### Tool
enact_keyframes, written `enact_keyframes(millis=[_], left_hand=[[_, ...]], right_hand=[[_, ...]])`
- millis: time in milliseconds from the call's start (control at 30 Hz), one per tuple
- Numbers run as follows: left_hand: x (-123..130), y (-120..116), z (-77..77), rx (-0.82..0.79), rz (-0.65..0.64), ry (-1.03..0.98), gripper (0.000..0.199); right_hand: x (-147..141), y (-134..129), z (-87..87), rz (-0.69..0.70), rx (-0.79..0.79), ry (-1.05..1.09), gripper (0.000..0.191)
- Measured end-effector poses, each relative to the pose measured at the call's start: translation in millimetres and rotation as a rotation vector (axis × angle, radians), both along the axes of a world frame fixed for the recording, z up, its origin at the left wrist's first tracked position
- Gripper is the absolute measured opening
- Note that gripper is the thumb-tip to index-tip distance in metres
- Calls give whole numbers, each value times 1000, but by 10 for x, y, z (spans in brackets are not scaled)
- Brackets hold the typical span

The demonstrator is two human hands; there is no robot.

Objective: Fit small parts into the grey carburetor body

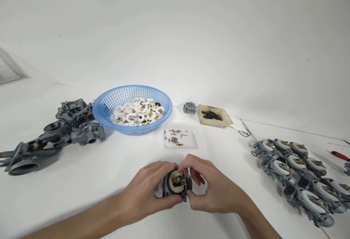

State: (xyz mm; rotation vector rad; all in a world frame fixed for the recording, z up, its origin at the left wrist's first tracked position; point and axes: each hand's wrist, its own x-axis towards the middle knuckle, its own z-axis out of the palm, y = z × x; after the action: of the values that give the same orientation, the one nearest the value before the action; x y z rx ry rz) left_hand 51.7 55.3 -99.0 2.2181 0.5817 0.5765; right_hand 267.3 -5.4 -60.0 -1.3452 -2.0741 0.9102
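A grey metal carburetor (165, 189) rests on the white surface in front of me, with its open side up. Seated in it is a white ring-shaped float (172, 185), and brass parts show in the middle. My left hand (149, 184) grips the carburetor body from the left, thumb along the near side and fingers along the far side. From the right, my right hand (212, 186) closes its thumb and index finger around the carburetor's right edge, by the float's hinge. Whether a small pin is in those fingertips is hidden.
A blue basket (102, 120) holds many white floats. Beyond my hands lie a clear tray (188, 145) of small metal parts, a cream tray (222, 122) of black rings and one carburetor (190, 108). Carburetors without visible floats (54, 133) sit left; float-fitted carburetors (298, 169) and a red-handled tool (339, 155) sit right.
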Motion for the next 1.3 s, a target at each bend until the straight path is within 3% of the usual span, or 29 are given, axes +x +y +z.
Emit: enact_keyframes(millis=[467, 800, 1000, 1300], left_hand=[[-3, 6, -31, 15, 9, 1, 39], [-17, 6, -33, 23, 1, -6, 44], [-19, 0, -55, 14, 7, -22, 50], [-10, 6, -32, 3, -2, -9, 46]], right_hand=[[-9, 4, -9, -6, 29, -29, 50], [-20, -16, 3, -14, -17, -56, 60], [-31, -13, 35, -61, 19, -75, 50], [-32, -13, 35, -20, -1, -45, 51]])
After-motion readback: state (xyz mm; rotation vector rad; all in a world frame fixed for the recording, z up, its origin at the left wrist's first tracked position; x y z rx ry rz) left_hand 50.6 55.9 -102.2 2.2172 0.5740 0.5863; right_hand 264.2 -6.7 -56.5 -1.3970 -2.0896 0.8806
